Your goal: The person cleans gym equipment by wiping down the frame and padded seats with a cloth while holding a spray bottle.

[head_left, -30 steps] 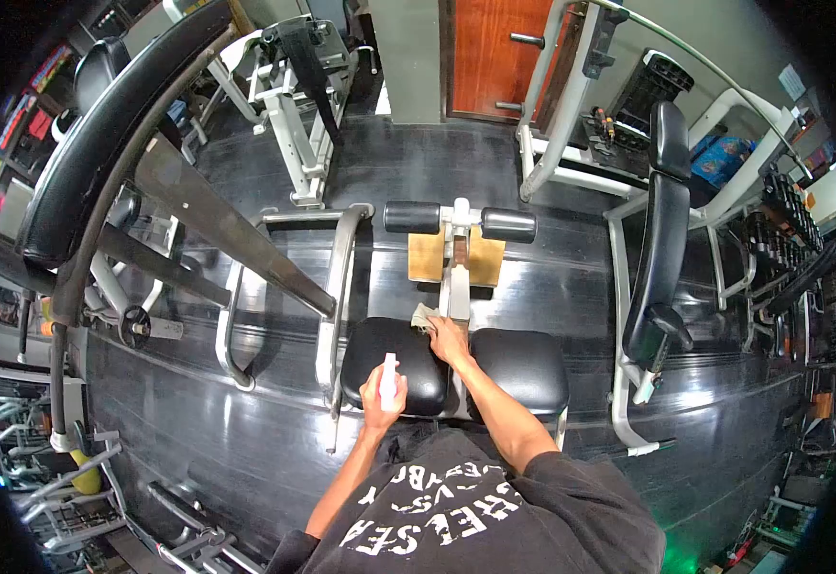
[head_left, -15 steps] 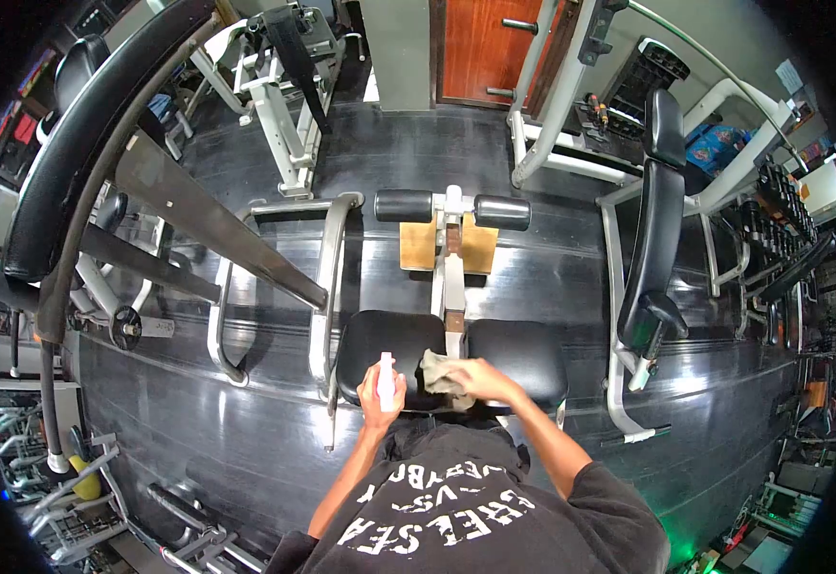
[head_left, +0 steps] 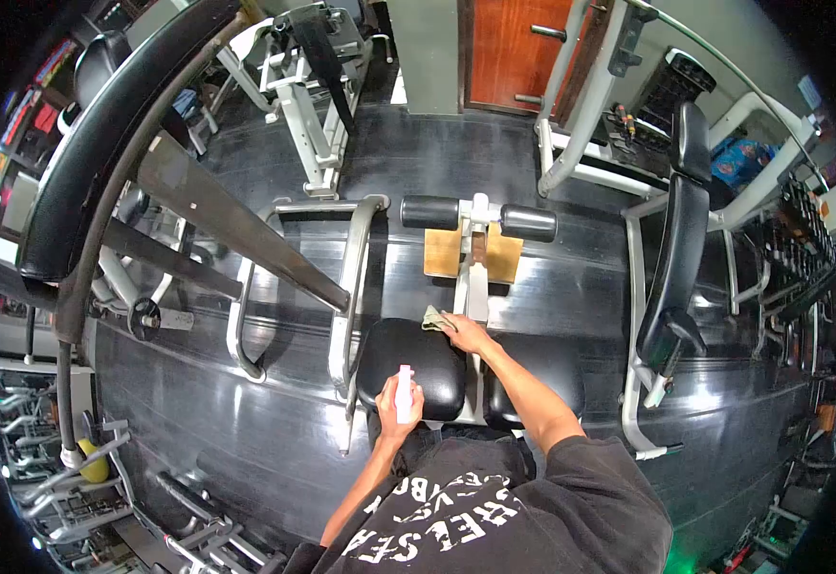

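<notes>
My left hand (head_left: 394, 413) is closed around a slim white-and-pink bottle (head_left: 405, 390), held upright over the near part of the left black seat pad (head_left: 389, 349). It looks like a spray bottle, though its nozzle is too small to make out. At the far right edge of that same pad, my right hand (head_left: 466, 333) grips a greenish-grey cloth (head_left: 433, 319). Beneath my right forearm lies the right black seat pad (head_left: 523, 392). A white metal beam (head_left: 474, 287) runs forward between the two pads.
Two black foam rollers (head_left: 529, 222) top the beam's far end, above a wooden board (head_left: 442, 253). To the left, a machine's metal frame (head_left: 346, 287) stands close by. A black padded bench (head_left: 676, 249) is at the right. Dark floor (head_left: 418, 143) extends beyond.
My right hand has pushed the cloth forward, from the near inner part of the left pad to its far edge. The left hand still holds the bottle. The view has shifted slightly.
</notes>
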Demonstrator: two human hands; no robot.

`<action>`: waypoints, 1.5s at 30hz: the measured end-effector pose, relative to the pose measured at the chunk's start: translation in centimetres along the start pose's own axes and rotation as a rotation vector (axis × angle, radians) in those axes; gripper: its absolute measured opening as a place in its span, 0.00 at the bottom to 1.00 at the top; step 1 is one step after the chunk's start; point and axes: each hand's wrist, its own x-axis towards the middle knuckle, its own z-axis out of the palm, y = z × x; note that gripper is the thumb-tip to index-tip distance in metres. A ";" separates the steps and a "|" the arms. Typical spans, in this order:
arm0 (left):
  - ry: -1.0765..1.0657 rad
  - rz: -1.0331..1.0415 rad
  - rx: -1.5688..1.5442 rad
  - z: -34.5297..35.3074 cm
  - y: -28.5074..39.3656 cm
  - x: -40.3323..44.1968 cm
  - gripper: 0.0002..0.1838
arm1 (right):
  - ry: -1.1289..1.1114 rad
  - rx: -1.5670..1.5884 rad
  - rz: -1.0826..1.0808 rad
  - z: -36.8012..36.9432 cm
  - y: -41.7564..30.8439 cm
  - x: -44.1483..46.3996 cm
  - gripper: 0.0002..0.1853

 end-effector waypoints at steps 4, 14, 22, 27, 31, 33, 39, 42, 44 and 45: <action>-0.013 0.062 0.035 0.3 -0.1 0.3 0.10 | -0.146 0.015 0.359 -1.2 0.5 2.2 0.22; 0.084 -0.029 0.044 0.6 -0.2 -0.3 0.11 | -0.506 0.051 0.325 1.8 2.5 8.8 0.22; 0.089 -0.014 0.039 0.2 0.4 0.3 0.15 | -0.468 0.157 0.127 9.5 -4.1 14.8 0.19; 0.093 0.004 0.036 0.5 0.3 0.3 0.16 | -0.635 0.206 -0.002 10.1 -7.3 16.2 0.19; 0.099 -0.035 0.021 0.5 0.3 0.3 0.16 | -0.610 0.160 0.118 8.8 -6.1 15.5 0.21; 0.082 -0.017 0.028 0.5 0.2 0.4 0.15 | -0.602 0.232 0.200 7.7 -4.6 14.9 0.22; 0.127 0.032 0.060 0.8 -0.4 0.1 0.13 | -0.703 -0.181 -0.068 9.0 11.1 12.5 0.22; 0.143 0.008 0.032 1.0 -0.9 -0.4 0.12 | -0.462 0.327 0.518 -2.0 1.1 5.1 0.22; 0.113 0.011 0.034 0.8 -0.9 -0.4 0.11 | -0.480 0.317 0.586 -3.0 2.0 3.6 0.24; 0.099 0.048 0.050 0.6 -1.0 -0.2 0.11 | -0.506 0.315 0.638 -3.1 2.7 2.9 0.26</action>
